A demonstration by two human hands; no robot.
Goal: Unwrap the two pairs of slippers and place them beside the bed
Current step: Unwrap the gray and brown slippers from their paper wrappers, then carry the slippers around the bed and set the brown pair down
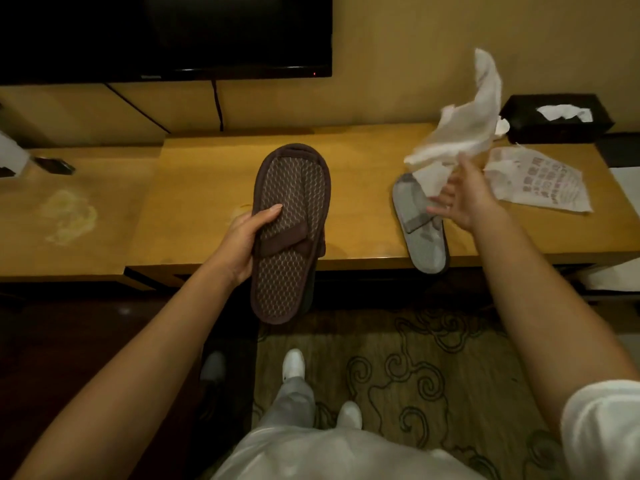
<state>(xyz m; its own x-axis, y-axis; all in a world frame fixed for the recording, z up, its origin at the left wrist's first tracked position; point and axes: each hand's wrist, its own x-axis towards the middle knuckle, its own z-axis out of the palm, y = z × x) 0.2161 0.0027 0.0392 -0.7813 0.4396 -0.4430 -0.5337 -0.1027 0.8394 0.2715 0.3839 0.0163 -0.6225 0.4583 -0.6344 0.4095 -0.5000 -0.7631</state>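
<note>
My left hand (247,240) grips a pair of brown slippers (289,233), stacked sole to sole, held upright over the front edge of the wooden desk (207,188). A grey pair of slippers (420,230) lies on the desk to the right, its toe end hanging over the edge. Above it, my right hand (462,195) has its fingers spread apart. A crumpled white wrapper (464,123) is in the air just above those fingers, and I cannot tell whether it touches them. A second, printed wrapper (538,180) lies flat on the desk at the right.
A black tissue box (557,119) stands at the desk's back right. A dark television (166,36) hangs on the wall behind. A lower cabinet top (69,209) joins on the left, with a small dark object on it. Patterned carpet (433,368) and my white shoes lie below.
</note>
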